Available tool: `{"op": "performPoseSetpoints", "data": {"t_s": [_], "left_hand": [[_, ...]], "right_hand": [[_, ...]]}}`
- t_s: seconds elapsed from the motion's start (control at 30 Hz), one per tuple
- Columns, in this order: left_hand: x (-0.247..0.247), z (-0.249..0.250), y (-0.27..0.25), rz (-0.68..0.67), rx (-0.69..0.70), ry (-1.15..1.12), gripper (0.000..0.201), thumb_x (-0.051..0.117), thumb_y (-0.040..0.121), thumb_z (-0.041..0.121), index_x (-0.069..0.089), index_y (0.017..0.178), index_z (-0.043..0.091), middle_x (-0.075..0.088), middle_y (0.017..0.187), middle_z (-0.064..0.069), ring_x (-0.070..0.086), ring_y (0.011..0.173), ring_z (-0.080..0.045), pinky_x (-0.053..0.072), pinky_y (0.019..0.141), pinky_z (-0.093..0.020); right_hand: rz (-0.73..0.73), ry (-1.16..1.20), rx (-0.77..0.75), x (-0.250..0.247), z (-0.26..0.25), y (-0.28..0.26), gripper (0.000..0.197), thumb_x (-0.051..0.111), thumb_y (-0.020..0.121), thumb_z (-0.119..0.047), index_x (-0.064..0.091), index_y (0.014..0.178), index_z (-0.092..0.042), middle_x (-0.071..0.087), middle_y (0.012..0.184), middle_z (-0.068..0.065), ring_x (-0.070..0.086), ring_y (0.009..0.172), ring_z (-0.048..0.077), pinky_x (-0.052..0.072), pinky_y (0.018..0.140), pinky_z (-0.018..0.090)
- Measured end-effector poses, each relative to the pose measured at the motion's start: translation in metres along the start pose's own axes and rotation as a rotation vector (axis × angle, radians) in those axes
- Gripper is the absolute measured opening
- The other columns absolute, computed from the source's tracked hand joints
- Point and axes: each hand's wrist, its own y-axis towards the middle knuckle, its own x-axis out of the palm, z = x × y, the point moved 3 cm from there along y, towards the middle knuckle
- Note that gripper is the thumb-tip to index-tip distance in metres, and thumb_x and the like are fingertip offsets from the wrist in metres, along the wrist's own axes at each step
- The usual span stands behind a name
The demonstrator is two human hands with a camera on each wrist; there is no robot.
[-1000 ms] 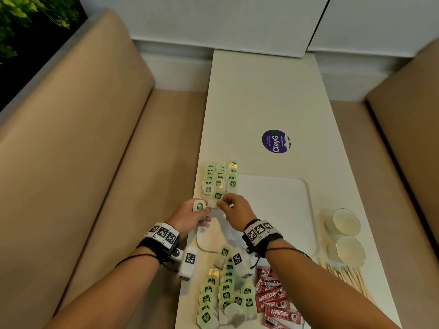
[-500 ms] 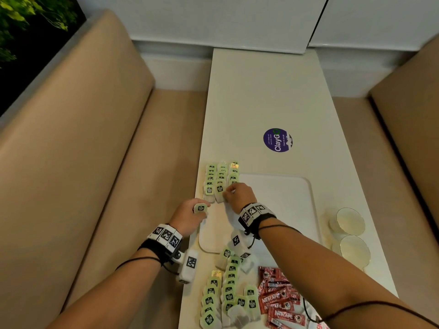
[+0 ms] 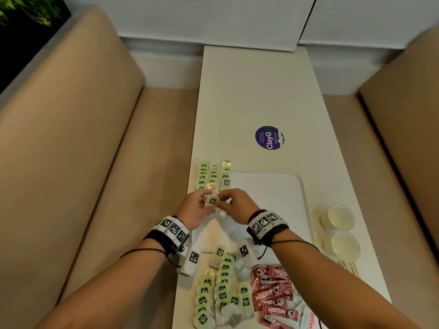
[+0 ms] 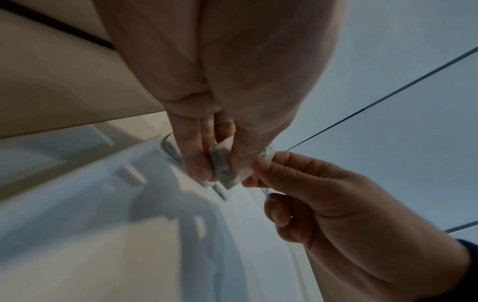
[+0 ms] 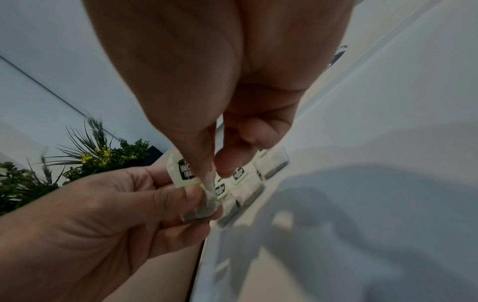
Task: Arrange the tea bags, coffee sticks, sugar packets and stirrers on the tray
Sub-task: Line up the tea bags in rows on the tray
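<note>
I see the left hand (image 3: 193,211) and right hand (image 3: 235,205) together pinching one tea bag (image 3: 212,201) above the tray's (image 3: 273,195) left edge, just near of the arranged tea-bag rows (image 3: 213,175).

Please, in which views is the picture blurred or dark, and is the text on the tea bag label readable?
Head view: bright, edges bent by the wide lens, tea bag label too small. Left wrist view: dim, table smeared. Right wrist view: dim, label print soft, unreadable.
</note>
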Motion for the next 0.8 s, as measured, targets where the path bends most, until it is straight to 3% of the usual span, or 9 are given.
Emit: {"op": "performPoseSetpoints", "data": {"t_s": [0.07,0.17,0.27,0.33,0.4,0.57,0.8], "left_hand": [[0.0,0.0,0.006,0.021,-0.006,0.041,0.044,0.071,0.085,-0.003,0.06,0.125,0.012,0.064,0.091,0.0,0.06,0.075,-0.013,0.05,0.072,-0.022],[-0.006,0.0,0.018,0.09,-0.022,0.165,0.042,0.071,0.084,0.002,0.062,0.123,0.016,0.063,0.091,0.005,0.061,0.086,-0.016,0.05,0.083,-0.026],[-0.013,0.001,0.029,0.113,0.009,0.382,0.054,0.076,0.084,0.014,0.056,0.135,0.018,0.057,0.097,0.008,0.058,0.087,-0.013,0.045,0.08,-0.024],[-0.016,0.004,0.035,0.108,0.052,0.535,0.06,0.078,0.084,0.024,0.052,0.138,0.02,0.054,0.104,0.006,0.056,0.089,-0.014,0.046,0.08,-0.027],[-0.017,0.008,0.04,0.091,0.075,0.66,0.064,0.079,0.082,0.034,0.051,0.138,0.021,0.054,0.115,0.002,0.057,0.096,-0.018,0.05,0.085,-0.032],[-0.009,0.011,0.047,0.032,0.082,0.836,0.07,0.078,0.079,0.043,0.047,0.139,0.023,0.047,0.133,-0.001,0.06,0.109,-0.024,0.052,0.086,-0.035],[0.0,0.013,0.056,0.033,0.099,0.953,0.049,0.073,0.083,0.029,0.054,0.128,0.021,0.045,0.12,-0.003,0.059,0.098,-0.025,0.053,0.078,-0.037]], "right_hand": [[0.044,-0.042,0.021,-0.011,0.003,0.003,0.014,0.063,0.098,-0.026,0.072,0.094,-0.017,0.071,0.095,-0.003,0.059,0.067,0.003,0.045,0.07,0.026],[0.105,-0.22,0.031,-0.026,0.009,0.009,0.018,0.059,0.099,-0.028,0.07,0.096,-0.015,0.071,0.095,0.002,0.065,0.08,0.019,0.052,0.075,0.034],[-0.071,-0.455,0.064,-0.029,0.012,0.014,0.022,0.057,0.1,-0.032,0.071,0.102,-0.015,0.069,0.093,0.001,0.063,0.084,0.022,0.05,0.074,0.033],[-0.197,-0.485,0.089,-0.027,0.014,0.016,0.02,0.06,0.099,-0.032,0.071,0.105,-0.017,0.064,0.09,-0.002,0.06,0.082,0.019,0.045,0.074,0.029],[-0.228,-0.469,0.102,-0.025,0.015,0.02,0.019,0.062,0.098,-0.032,0.072,0.105,-0.017,0.064,0.091,-0.001,0.06,0.082,0.018,0.044,0.074,0.028],[-0.033,-0.475,0.158,-0.029,0.015,0.032,0.02,0.053,0.099,-0.025,0.071,0.107,-0.018,0.071,0.103,0.005,0.066,0.093,0.026,0.054,0.08,0.036],[0.09,-0.422,0.208,-0.024,0.02,0.036,0.018,0.053,0.098,-0.026,0.066,0.105,-0.017,0.071,0.099,0.006,0.066,0.09,0.028,0.053,0.075,0.035]]}}
